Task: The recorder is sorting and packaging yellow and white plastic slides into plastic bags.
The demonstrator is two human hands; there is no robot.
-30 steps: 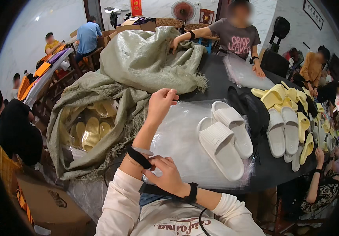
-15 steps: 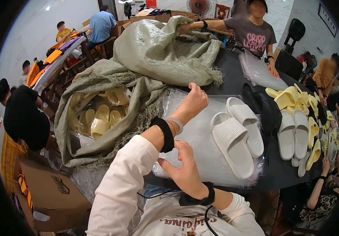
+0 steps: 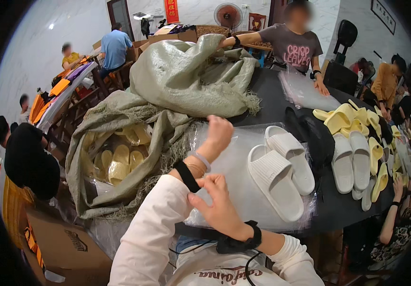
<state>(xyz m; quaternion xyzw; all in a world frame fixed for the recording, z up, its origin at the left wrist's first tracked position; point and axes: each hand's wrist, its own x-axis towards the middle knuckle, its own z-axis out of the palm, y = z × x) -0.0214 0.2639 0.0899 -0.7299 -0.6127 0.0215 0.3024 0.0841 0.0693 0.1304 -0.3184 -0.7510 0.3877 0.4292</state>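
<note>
My left hand (image 3: 219,136) is raised over the bags with its fingers curled in and nothing showing in them. A black wristband (image 3: 187,176) and a pale bangle (image 3: 199,161) circle my left wrist. My right hand (image 3: 219,205) reaches across, its fingertips and thumb closing on the lower edge of that band. Under both hands lies a stack of clear plastic bags (image 3: 234,186). A pair of light grey slide sandals (image 3: 273,176) rests on its right part, one overlapping the other.
An open woven sack (image 3: 84,157) at left holds bagged yellow slides (image 3: 119,164); another sack (image 3: 177,71) lies behind. More grey slides (image 3: 351,162) and yellow slides (image 3: 341,119) fill the right side. Across the black table (image 3: 262,90), a person touches other clear bags (image 3: 305,90).
My right fingers have moved up-left onto the wristband. My left hand has shifted slightly left and down, its fingers curled tighter. The whole view has shifted a little.
</note>
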